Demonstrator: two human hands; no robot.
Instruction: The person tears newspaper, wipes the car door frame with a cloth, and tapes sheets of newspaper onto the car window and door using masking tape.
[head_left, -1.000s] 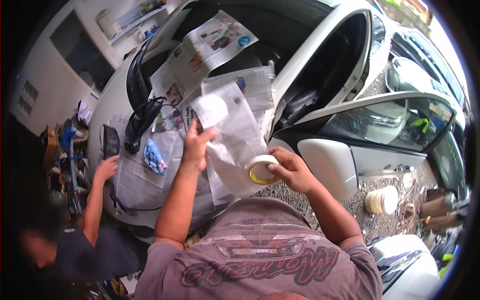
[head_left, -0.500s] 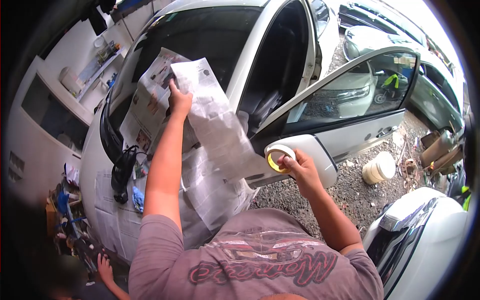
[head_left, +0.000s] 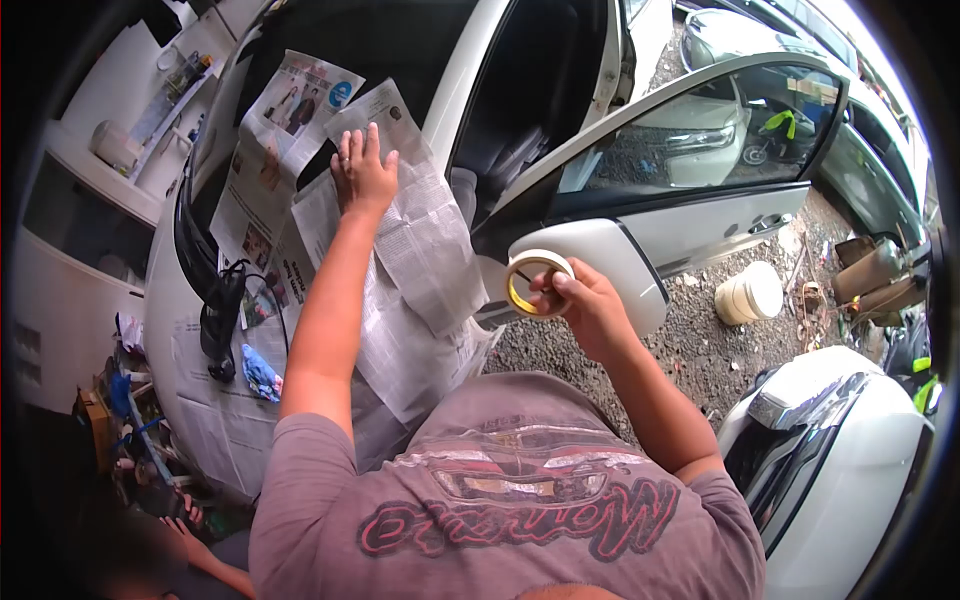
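Observation:
My left hand [head_left: 364,178] lies with spread fingers on a newspaper sheet [head_left: 430,245] that covers the lower windshield and part of the hood of a white car. Under and beside it are more newspaper sheets [head_left: 290,120], one with photos and a blue round logo. A roll of masking tape [head_left: 521,262] is gripped in my right hand [head_left: 585,305], its fingers hooked through the ring. The roll is in front of the car's white side mirror [head_left: 610,250].
The car door [head_left: 690,230] stands wide open on the right. A white bucket [head_left: 748,294] sits on the gravel. Black goggles or cables [head_left: 222,320] and a blue cloth [head_left: 261,373] lie on the papered hood. Another person's hand [head_left: 190,545] shows at lower left.
My left hand has gone from pinching the newspaper's edge to lying flat on it, and the sheet has settled lower against the car. The tape roll has shifted slightly left and up.

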